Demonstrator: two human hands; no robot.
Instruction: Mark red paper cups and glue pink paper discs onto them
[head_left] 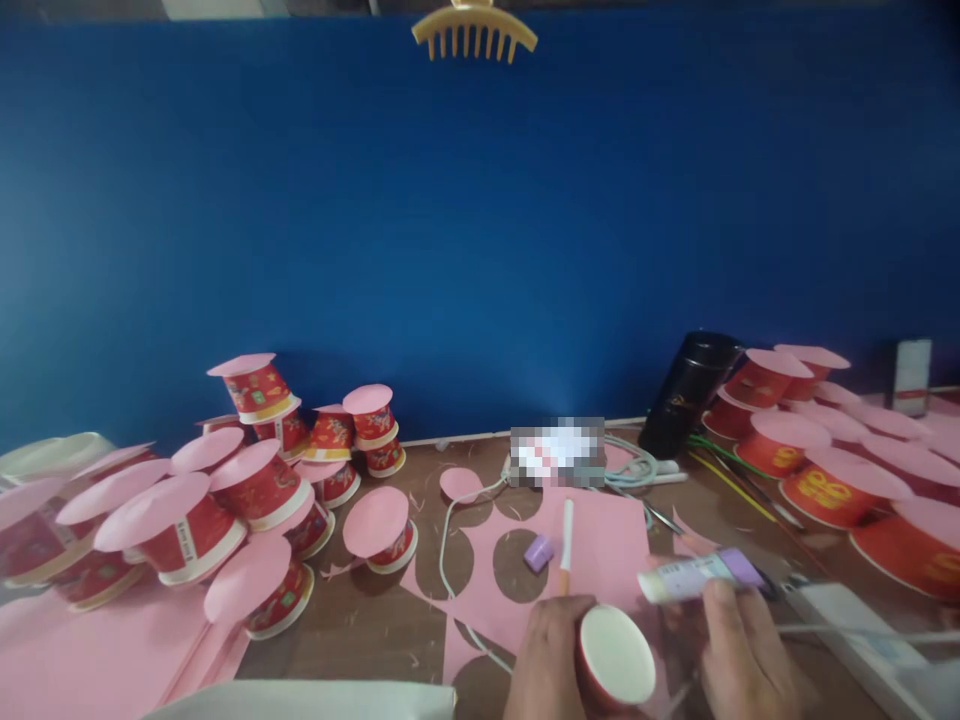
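My left hand (551, 655) is closed around a red paper cup (619, 660), whose white round end faces up and toward me. To its right, my right hand (746, 645) grips a white and purple glue stick (697, 577), its uncapped tip pointing left and apart from the cup. A purple cap (538, 553) lies on a pink paper sheet (600, 540) with round holes cut in it. Just beyond my left fingers is a slim white stick with an orange end (567, 540).
Red paper cups topped with pink discs stand in groups at left (262, 480) and right (825, 485). A black bottle (686, 395) leans at the blue partition (480, 220). White cable (446, 545), scissors (664, 520), pink paper (112, 650) and a power strip (855, 630) lie around.
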